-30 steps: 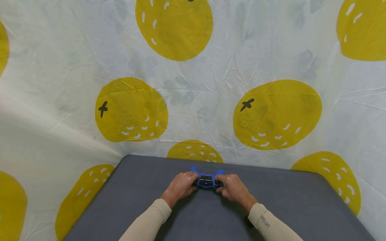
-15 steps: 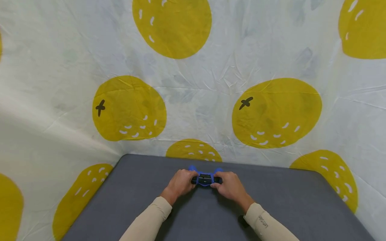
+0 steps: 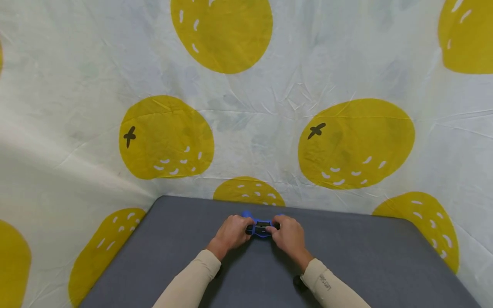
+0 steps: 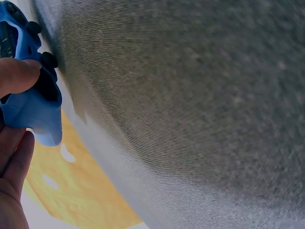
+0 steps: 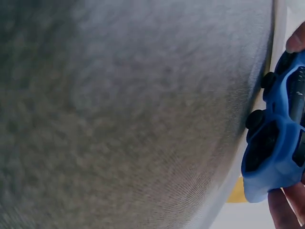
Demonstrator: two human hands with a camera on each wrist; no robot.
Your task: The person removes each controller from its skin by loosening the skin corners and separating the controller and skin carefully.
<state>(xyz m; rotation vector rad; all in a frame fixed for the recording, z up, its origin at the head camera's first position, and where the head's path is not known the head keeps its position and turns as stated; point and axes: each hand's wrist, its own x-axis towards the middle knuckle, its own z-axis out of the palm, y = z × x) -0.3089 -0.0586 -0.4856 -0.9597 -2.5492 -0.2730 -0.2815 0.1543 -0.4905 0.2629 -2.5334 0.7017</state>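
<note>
Both sets of fingers (image 4: 23,155) are curled, holding a blue-and-black game controller (image 3: 262,228) by its ends: left hand (image 3: 232,232) on one, right hand (image 3: 290,238) on the other, neither nearer. Its long axis runs sideways between them, rounded grips pointing away toward the patterned sheet (image 3: 254,145). It sits over the grey table's (image 3: 252,278) far part; whether they touch, I cannot tell.

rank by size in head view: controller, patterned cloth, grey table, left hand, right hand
1. patterned cloth
2. grey table
3. left hand and right hand, too alike to rank
4. controller, partly covered
</note>
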